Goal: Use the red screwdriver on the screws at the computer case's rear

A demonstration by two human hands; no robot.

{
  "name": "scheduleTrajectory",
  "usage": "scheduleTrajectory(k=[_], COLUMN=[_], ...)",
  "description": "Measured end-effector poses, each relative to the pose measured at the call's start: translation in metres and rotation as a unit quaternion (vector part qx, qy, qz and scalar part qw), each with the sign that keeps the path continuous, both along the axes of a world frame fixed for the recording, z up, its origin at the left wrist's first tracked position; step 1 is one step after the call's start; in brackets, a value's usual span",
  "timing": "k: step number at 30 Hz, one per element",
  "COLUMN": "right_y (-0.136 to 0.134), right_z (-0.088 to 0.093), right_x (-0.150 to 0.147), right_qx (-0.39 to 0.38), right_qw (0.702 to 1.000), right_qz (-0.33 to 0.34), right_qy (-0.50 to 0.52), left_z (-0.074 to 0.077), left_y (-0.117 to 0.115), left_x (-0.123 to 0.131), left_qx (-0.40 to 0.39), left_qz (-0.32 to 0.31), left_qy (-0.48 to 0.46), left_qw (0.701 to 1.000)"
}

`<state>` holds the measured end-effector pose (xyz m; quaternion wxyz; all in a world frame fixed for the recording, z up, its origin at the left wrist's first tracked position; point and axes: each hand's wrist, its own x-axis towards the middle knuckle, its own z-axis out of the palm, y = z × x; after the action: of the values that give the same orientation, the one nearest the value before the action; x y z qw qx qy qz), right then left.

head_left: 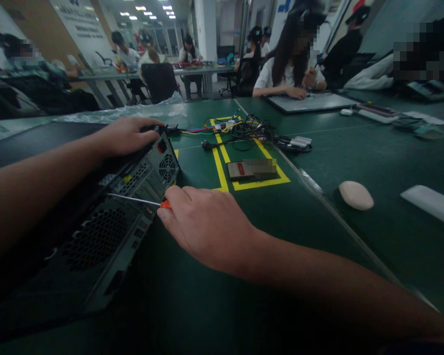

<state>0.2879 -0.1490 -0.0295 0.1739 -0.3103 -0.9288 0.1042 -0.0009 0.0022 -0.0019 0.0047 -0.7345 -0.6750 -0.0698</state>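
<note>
A dark computer case [99, 231] lies at the left with its rear panel turned towards me; the vent grilles and ports show on it. Over the top of the case, near its far corner, my left hand [133, 134] rests with its fingers stretched out. My right hand [207, 229] is closed around the orange handle of a screwdriver [135, 199]. Its thin metal shaft points left, and the tip meets the rear panel near the upper edge. Most of the handle is hidden inside my fingers.
On the green table [274, 222], a phone [251, 169] lies inside yellow tape [261, 186]. Behind it is a tangle of cables [249, 128]. A pale rounded object [356, 195] and a white bar [432, 204] lie right. Across the table a person [284, 74] works at a board.
</note>
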Motion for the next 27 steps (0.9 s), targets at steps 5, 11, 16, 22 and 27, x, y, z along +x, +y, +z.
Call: scheduleTrajectory(k=[5, 11, 16, 22, 27], right_y=[0.001, 0.003, 0.003, 0.002, 0.002], right_z=[-0.006, -0.009, -0.008, -0.008, -0.008], right_x=[0.003, 0.003, 0.003, 0.004, 0.003], right_qx=[0.041, 0.064, 0.070, 0.075, 0.068], right_qw=[0.999, 0.998, 0.998, 0.997, 0.998], right_qz=[0.018, 0.011, 0.009, 0.004, 0.009], right_qy=[0.018, 0.013, 0.003, 0.001, 0.002], left_z=[-0.001, -0.001, -0.002, -0.005, -0.006], left_y=[0.003, 0.003, 0.004, 0.007, 0.010], left_x=[-0.003, -0.003, -0.003, -0.010, -0.013], left_qx=[0.002, -0.002, 0.003, 0.005, 0.005], left_qz=[-0.003, -0.001, -0.004, -0.016, -0.023], left_qy=[0.004, 0.004, 0.006, 0.002, 0.004], left_qw=[1.000, 1.000, 1.000, 1.000, 1.000])
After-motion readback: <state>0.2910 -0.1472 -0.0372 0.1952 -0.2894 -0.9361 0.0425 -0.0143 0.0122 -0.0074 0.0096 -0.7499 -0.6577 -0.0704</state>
